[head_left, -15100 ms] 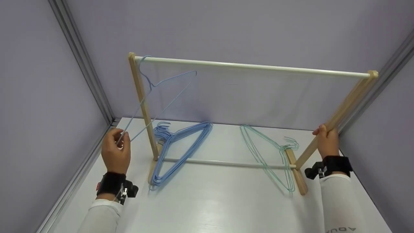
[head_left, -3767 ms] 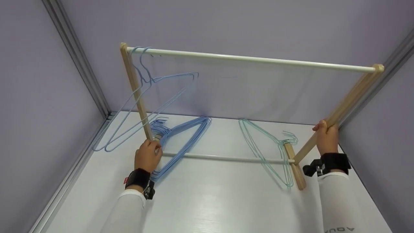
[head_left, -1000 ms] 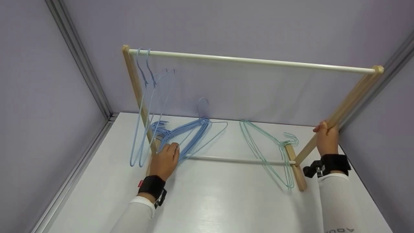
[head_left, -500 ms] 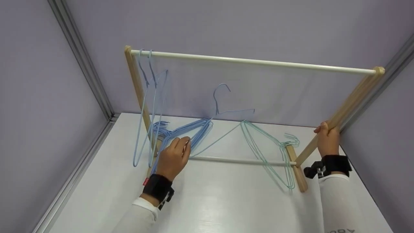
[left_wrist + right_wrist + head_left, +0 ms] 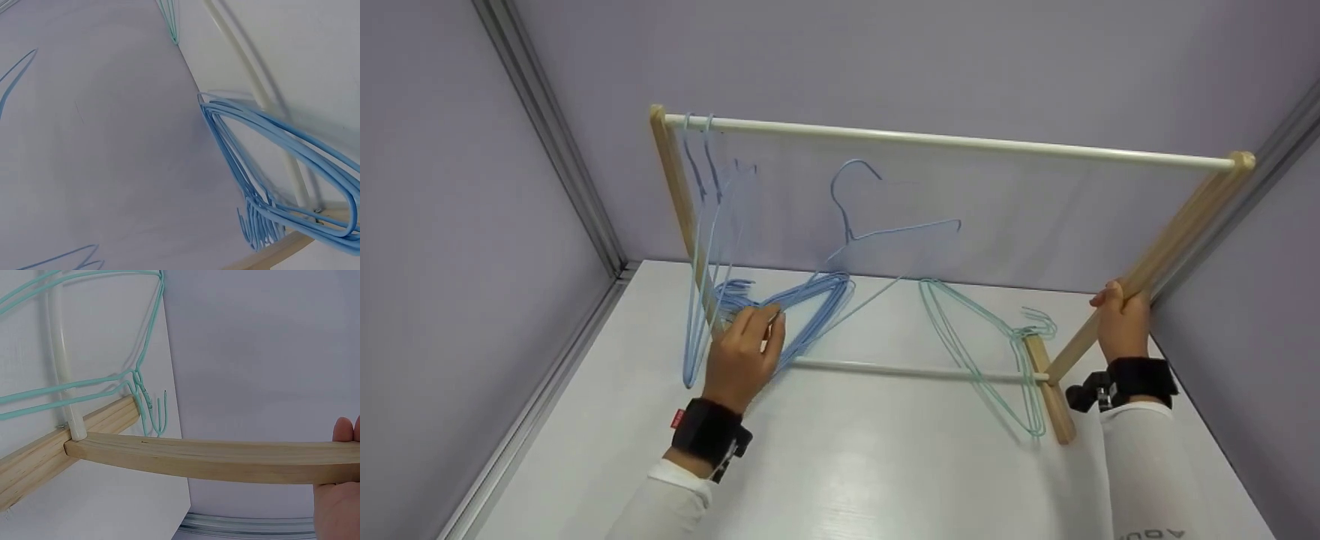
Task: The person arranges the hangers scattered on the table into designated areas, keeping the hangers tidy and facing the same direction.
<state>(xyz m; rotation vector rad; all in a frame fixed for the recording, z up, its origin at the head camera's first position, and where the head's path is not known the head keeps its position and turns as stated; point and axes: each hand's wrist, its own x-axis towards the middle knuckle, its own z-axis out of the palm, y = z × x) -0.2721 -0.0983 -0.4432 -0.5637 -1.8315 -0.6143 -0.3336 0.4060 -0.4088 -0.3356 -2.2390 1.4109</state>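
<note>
Left hand (image 5: 742, 356) on hanger (image 5: 848, 235), apparently wire

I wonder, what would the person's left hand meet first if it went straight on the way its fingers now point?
Probably the stack of blue wire hangers just beyond the left hand in the head view, though depth is unclear and it might pass above.

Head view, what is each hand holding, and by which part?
The left hand pinches a blue wire hanger by its near corner. The right hand grips the right-hand wooden upright partway up its length.
</note>
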